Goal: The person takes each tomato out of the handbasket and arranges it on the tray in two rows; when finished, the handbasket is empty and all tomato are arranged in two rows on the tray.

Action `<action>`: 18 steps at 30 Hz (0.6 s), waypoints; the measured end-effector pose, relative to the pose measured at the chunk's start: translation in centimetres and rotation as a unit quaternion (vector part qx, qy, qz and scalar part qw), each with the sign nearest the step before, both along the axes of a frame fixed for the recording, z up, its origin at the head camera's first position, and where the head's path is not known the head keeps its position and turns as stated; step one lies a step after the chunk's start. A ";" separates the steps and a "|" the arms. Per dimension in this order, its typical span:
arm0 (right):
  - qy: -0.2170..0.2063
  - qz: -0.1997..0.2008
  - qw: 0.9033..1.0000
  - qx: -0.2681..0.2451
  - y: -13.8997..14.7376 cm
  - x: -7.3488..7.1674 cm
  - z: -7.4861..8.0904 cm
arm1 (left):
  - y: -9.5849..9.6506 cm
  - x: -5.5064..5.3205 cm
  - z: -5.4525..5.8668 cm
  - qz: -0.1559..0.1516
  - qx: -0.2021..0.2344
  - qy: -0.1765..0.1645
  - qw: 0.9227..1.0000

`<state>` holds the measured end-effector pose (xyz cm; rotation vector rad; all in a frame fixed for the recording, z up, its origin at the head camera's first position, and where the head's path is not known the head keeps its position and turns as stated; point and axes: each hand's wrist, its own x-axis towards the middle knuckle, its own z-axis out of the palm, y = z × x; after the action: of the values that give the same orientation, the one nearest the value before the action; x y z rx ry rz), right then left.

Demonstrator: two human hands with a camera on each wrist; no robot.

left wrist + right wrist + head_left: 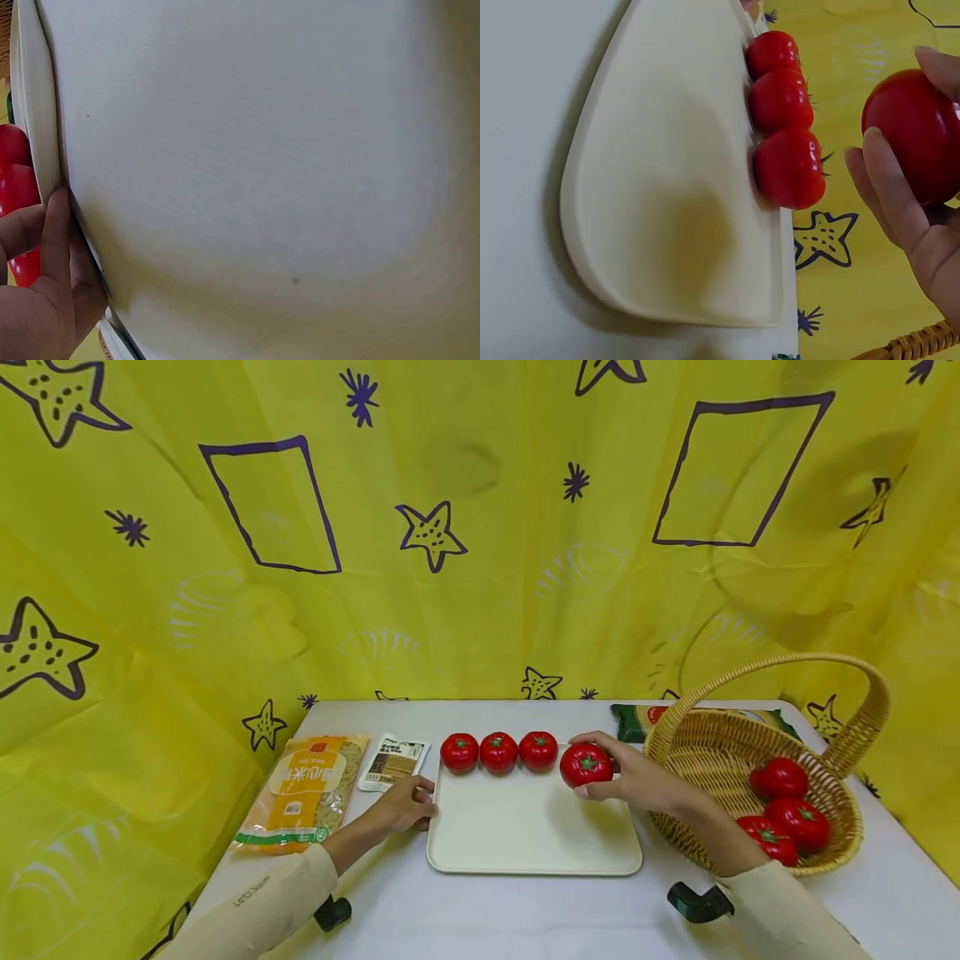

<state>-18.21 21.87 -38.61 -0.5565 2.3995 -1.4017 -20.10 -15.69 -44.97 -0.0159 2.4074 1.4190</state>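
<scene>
In the head view, my right hand (626,770) grips a red tomato (586,765) above the right end of a cream tray (536,835). The right wrist view shows fingers and thumb round this tomato (911,135). Three more tomatoes (498,752) stand in a row along the tray's far edge. My left hand (408,803) is at the tray's left edge; in the left wrist view its fingers (56,240) pinch the rim. At the right, a wicker basket (705,760) holds three tomatoes (798,822).
An orange-and-clear food packet (303,793) lies left of the tray, with a small white pouch (393,760) beside it. Behind the basket lies a green packet (632,722). The basket's tall handle (787,658) arches upward. A yellow patterned curtain (480,610) hangs behind the white table (480,918).
</scene>
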 end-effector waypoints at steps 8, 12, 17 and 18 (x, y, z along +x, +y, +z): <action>0.003 -0.059 0.998 0.006 -0.8 -1.0 -0.4 | 0.0 -0.1 -0.1 -0.001 0.004 0.003 1.000; -0.002 -0.088 0.996 -0.006 -1.1 -1.5 -0.6 | 0.0 0.0 -0.2 0.000 0.003 0.005 1.000; -0.019 -0.103 0.994 -0.028 -1.4 -2.0 -1.3 | -0.1 0.0 -0.3 0.003 -0.001 0.006 1.000; -0.023 -0.108 0.993 -0.032 -1.5 -2.1 -1.5 | -0.1 0.0 -0.2 0.003 -0.001 0.006 1.000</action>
<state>-20.34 20.34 -40.08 -0.2829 2.4456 -1.5640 -20.10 -15.76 -45.21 -0.0152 2.4216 1.4236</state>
